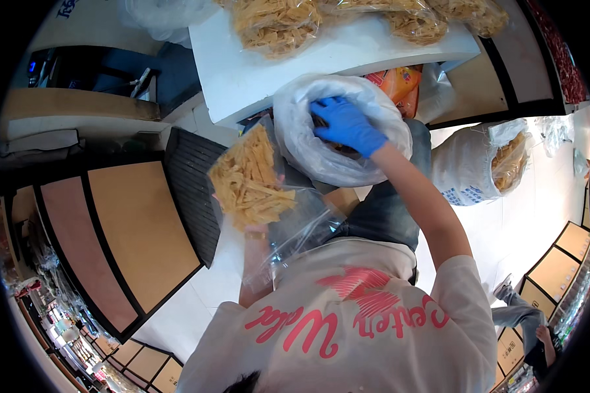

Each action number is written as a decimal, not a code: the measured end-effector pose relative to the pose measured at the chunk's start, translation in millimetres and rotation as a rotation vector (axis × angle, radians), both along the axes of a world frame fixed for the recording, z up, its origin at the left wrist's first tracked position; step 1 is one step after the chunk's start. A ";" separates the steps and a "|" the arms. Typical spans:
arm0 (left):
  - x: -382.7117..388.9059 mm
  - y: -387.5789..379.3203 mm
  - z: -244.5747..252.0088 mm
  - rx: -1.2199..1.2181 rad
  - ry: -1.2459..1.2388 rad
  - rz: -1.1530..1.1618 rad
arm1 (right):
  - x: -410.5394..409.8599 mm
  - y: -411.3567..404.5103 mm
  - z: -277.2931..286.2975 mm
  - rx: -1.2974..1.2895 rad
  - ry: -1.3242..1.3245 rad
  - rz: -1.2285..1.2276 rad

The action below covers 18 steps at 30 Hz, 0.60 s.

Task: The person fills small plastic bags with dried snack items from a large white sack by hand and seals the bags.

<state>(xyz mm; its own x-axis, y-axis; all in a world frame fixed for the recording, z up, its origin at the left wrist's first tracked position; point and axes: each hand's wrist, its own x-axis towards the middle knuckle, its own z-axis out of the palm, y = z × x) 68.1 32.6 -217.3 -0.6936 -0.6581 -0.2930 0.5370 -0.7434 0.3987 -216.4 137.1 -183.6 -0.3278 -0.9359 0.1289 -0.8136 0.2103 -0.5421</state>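
Note:
My left hand (256, 229) is bare and largely hidden behind an open clear plastic bag (305, 216) of dried yellowish strips (250, 182), which it holds up at the left of my lap. A blue glove covers my right hand (346, 125). That hand reaches down into a white plastic-lined sack (295, 147) standing between my knees. Dark contents show a little around its fingers, which are spread; whether they grasp anything is hidden.
A white table (255, 78) ahead bears several filled clear bags (275, 24). Under it lies an orange packet (398, 86). An open woven sack (467, 162) stands to the right. Cabinets (137, 231) are at the left, and another person (521, 314) is at the lower right.

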 end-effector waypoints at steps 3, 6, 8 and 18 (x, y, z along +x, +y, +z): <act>-1.4 7.8 -3.9 -0.010 0.242 -0.088 | 21.8 -35.0 -15.9 0.006 0.125 0.058; -17.4 13.8 20.5 0.086 0.381 -0.076 | 33.8 -38.5 -19.6 0.244 0.084 -0.016; -28.5 14.0 35.9 0.216 0.428 -0.005 | 32.5 -29.2 -46.8 0.226 0.226 -0.114; -19.3 11.9 36.4 0.101 0.336 0.014 | 31.4 34.6 -35.1 0.257 0.260 -0.047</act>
